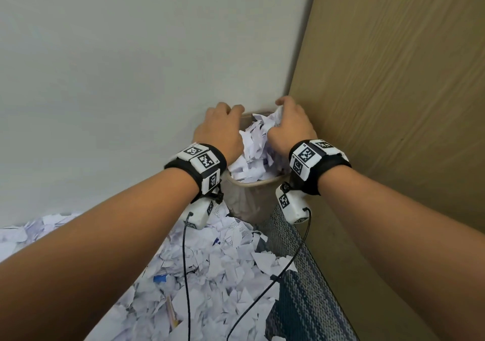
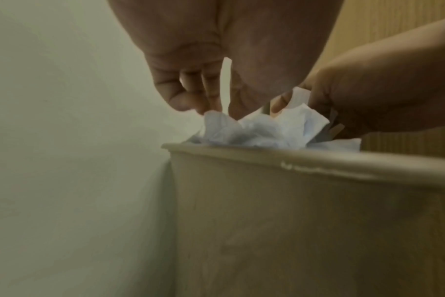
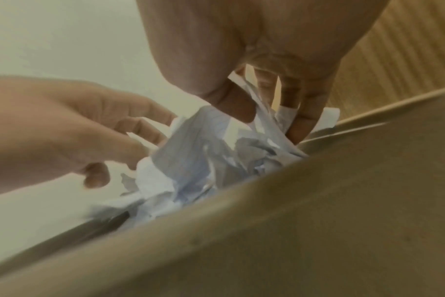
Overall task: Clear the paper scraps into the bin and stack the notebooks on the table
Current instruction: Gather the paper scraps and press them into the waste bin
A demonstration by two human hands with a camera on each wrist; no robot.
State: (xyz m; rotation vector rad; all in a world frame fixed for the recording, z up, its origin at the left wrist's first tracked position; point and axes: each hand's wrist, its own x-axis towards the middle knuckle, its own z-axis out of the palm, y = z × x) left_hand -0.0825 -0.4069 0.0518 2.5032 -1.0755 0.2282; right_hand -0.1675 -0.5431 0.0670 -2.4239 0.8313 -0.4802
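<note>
White wall (image 1: 131,65), wooden panel (image 1: 393,91), carpet (image 1: 301,301)

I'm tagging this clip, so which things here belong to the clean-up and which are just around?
Part of the job:
bin
scraps heaped in the bin
scraps on the floor
left hand
right hand

Just there:
wall
wooden panel
carpet

White paper scraps (image 1: 252,152), beige bin (image 1: 246,204), grey-blue carpet (image 1: 301,301).
</note>
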